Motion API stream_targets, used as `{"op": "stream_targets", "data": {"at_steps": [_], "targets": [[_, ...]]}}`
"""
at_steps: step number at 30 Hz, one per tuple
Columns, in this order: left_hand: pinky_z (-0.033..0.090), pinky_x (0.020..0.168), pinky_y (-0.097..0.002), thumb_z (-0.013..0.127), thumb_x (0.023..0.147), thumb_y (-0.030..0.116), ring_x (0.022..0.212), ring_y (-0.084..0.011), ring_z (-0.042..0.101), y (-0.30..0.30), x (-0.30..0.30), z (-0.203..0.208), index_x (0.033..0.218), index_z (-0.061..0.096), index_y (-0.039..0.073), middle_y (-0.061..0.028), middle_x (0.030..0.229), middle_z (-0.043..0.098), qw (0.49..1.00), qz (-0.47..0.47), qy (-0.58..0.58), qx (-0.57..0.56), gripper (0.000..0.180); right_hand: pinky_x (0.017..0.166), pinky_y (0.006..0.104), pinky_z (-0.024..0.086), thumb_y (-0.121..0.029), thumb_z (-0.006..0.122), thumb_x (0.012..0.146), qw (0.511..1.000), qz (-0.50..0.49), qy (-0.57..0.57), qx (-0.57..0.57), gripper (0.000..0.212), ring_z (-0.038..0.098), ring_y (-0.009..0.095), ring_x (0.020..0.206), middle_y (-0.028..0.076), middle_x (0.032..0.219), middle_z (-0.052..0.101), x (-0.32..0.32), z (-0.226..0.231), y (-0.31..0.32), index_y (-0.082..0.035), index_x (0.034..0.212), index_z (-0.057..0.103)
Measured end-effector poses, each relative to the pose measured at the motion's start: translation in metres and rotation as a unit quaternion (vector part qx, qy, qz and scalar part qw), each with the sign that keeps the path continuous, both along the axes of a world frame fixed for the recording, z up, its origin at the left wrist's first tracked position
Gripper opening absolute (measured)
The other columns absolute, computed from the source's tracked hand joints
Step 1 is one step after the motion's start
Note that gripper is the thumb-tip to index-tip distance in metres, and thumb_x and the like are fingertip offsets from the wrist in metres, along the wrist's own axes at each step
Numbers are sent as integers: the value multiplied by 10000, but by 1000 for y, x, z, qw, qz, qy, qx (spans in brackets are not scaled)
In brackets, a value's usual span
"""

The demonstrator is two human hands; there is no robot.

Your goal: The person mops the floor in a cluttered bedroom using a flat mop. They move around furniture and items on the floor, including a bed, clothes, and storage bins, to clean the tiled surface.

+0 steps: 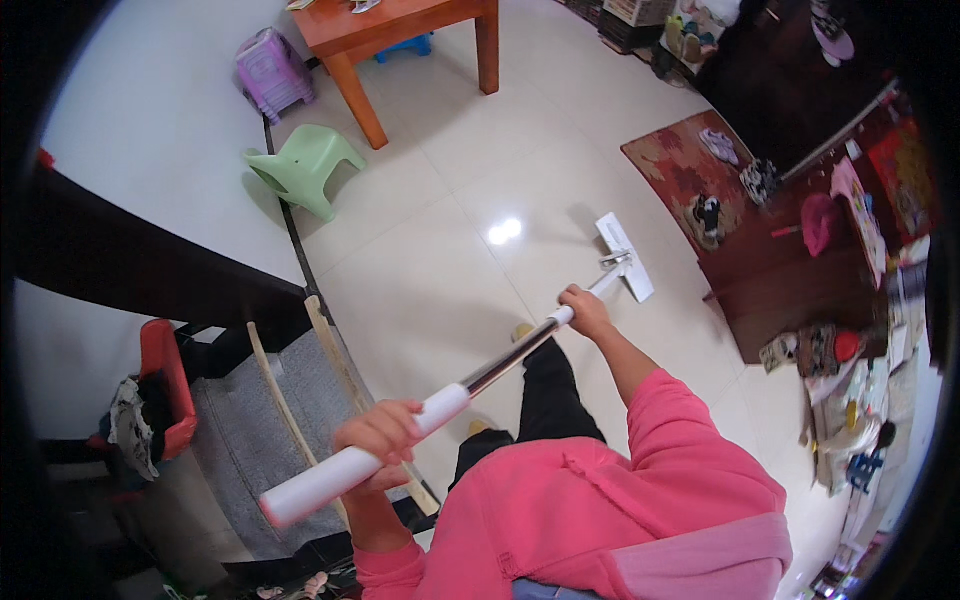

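Observation:
A flat mop (508, 360) with a white-gripped metal pole runs slantwise in front of me. My left hand (380, 442) is closed round its thick white handle at the near end. Farther along the pole, my right hand (586, 310) grips it just past a white collar. The mop's flat white head (626, 258) rests on the pale tiled floor (420, 235), to the right of a bright light reflection. Its underside is hidden.
A green plastic chair (312, 165) stands by the left wall, near a purple suitcase (273, 75) and an orange wooden table (395, 25). At right, shoes lie on a red patterned mat (665, 155) beside a dark red cabinet (770, 290). Wooden rails (335, 345) edge the left side.

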State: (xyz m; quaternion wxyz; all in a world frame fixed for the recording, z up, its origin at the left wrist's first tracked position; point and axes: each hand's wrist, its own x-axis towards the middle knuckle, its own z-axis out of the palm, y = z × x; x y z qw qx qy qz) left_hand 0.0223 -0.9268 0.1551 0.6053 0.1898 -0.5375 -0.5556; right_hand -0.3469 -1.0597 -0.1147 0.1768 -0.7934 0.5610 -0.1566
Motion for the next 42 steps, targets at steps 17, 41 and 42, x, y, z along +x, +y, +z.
{"op": "stream_targets", "data": {"at_steps": [17, 41, 42], "targets": [[306, 609, -247, 618, 755, 76, 572, -81, 319, -99, 21, 145, 683, 352, 130, 30, 593, 312, 872, 480, 46, 87, 280, 679, 444, 430, -137, 685, 635, 931, 249, -254, 82, 129, 557, 325, 756, 104, 724, 576, 190, -18, -157, -121, 719, 587], [368, 999, -475, 640, 789, 31, 1028, -286, 551, -221, -110, -108, 896, 528, 105, -99, 949, 585, 953, 197, -14, 229, 171, 723, 419, 469, -53, 603, 658, 993, 28, 107, 30, 101, 585, 313, 841, 117, 818, 601, -99, -110, -329, -88, 752, 615], [345, 1017, -484, 630, 804, 59, 1056, -284, 536, -213, -94, -105, 922, 522, 107, -94, 957, 576, 951, 216, -16, 222, 167, 721, 424, 467, -55, 603, 656, 995, 58, 75, 25, 111, 580, 319, 841, 119, 804, 598, -73, -110, -335, -89, 761, 616]]}}
